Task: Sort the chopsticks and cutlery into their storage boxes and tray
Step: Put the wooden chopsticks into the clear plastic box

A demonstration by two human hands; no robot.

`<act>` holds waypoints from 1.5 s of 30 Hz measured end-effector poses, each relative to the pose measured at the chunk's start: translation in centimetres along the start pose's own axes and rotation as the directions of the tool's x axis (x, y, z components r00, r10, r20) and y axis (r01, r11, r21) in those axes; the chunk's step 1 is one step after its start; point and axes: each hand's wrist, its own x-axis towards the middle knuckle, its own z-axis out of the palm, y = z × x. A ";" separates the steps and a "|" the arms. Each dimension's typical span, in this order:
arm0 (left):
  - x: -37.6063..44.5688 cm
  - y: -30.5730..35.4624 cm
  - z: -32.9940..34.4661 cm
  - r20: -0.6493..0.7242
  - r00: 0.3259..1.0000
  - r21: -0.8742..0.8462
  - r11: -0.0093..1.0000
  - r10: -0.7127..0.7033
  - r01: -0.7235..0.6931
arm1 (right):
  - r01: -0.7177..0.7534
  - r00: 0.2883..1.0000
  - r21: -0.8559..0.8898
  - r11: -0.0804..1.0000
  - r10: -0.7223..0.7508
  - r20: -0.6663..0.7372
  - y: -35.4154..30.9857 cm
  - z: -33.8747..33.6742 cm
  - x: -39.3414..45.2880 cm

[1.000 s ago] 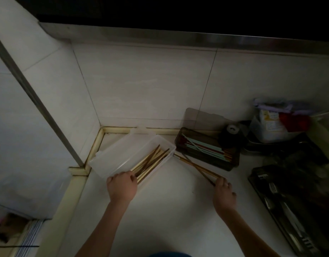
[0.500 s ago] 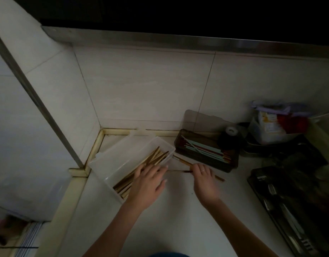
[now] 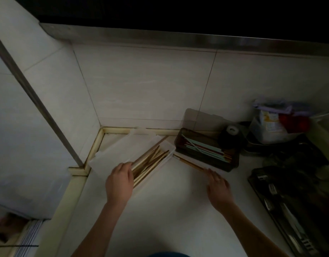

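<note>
A clear plastic box (image 3: 104, 158) lies at an angle in the counter corner and holds several wooden chopsticks (image 3: 152, 160). My left hand (image 3: 120, 179) is over the box's near end, fingers bent down on the chopsticks' near ends. A loose wooden chopstick (image 3: 189, 163) lies on the counter between the clear box and a dark box (image 3: 232, 164). My right hand (image 3: 218, 188) reaches toward it, straight fingertips touching its near end. The dark box holds green and red chopsticks (image 3: 204, 148). At the right edge, a dark cutlery tray (image 3: 260, 190) holds forks (image 3: 272, 189).
Tiled walls close the corner behind and to the left of the boxes. A black round container (image 3: 231, 138) and a white tub (image 3: 271, 130) with packets stand behind the dark box. Dark cloth (image 3: 297, 160) lies beyond the tray. White counter (image 3: 178, 210) stretches between my arms.
My left hand drew back from over the box's middle to its near end. My right hand slid right and nearer, along the loose chopstick to its end. The dark stick between the hands is gone.
</note>
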 end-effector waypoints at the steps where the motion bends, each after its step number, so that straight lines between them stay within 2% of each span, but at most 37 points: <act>1: 0.1 -0.4 0.1 0.043 0.998 0.043 0.998 -0.042 0.040 | -0.013 0.999 -0.026 1.000 0.014 0.043 0.3 0.3 0.0; 3: 0.1 -1.1 0.4 0.127 0.988 0.142 0.987 -0.088 0.070 | -0.045 0.994 -0.043 0.998 0.049 0.102 0.6 0.7 0.0; 5: 0.0 -1.3 0.6 0.143 0.986 0.174 0.983 -0.090 0.064 | -0.071 0.990 -0.027 0.997 0.074 0.119 0.4 1.1 0.0; 9: -0.1 -1.1 1.0 0.137 0.989 0.081 0.996 -0.048 0.037 | -0.071 0.997 0.000 0.997 0.071 0.033 -0.4 1.0 0.4; 14: 0.7 -1.5 1.2 0.273 0.961 -0.026 0.999 0.033 -0.026 | -0.164 0.984 -0.020 0.986 0.165 0.073 -0.4 0.9 0.6; 19: 0.4 -1.3 1.1 0.202 0.979 -0.072 0.997 -0.025 0.040 | -0.168 0.982 -0.080 0.983 0.174 0.075 -0.6 0.7 0.7; 25: 0.6 -1.2 0.7 0.219 0.971 -0.036 0.994 -0.096 0.106 | -0.209 0.958 -0.100 0.973 0.224 0.179 -0.6 0.5 0.3; 27: 0.8 -1.2 0.8 0.217 0.969 -0.042 0.990 -0.120 0.132 | -0.230 0.960 -0.031 0.973 0.232 0.157 -0.7 0.5 0.0; 29: 0.9 -1.1 0.9 0.198 0.972 -0.099 0.984 -0.130 0.151 | -0.243 0.966 0.162 0.956 0.223 0.131 -0.7 0.1 -0.5; 31: 0.6 -0.8 1.0 0.146 0.987 -0.146 0.985 -0.072 0.094 | -0.184 0.983 0.267 0.946 0.174 0.060 -0.8 -0.3 -1.2; 35: -0.3 1.6 1.3 0.043 0.986 -0.154 0.976 0.161 -0.153 | -0.105 0.964 0.277 0.955 0.166 -0.208 -0.7 -0.8 -1.9; 38: -0.5 3.8 2.0 -0.019 0.915 -0.120 0.907 0.403 -0.403 | 0.061 0.936 0.217 0.974 0.020 -0.351 -0.8 -0.6 -2.4; 41: -0.6 6.5 2.7 0.044 0.812 -0.035 0.814 0.581 -0.580 | 0.196 0.915 0.145 0.970 -0.128 -0.383 -1.6 -0.5 -2.6; 43: -0.7 7.5 3.3 0.086 0.766 0.059 0.764 0.637 -0.642 | 0.260 0.897 0.120 0.958 -0.195 -0.396 -2.3 -0.7 -2.4; 45: -0.3 7.4 3.6 0.088 0.784 0.116 0.775 0.615 -0.621 | 0.317 0.872 0.081 0.945 -0.256 -0.416 -2.7 -0.9 -2.4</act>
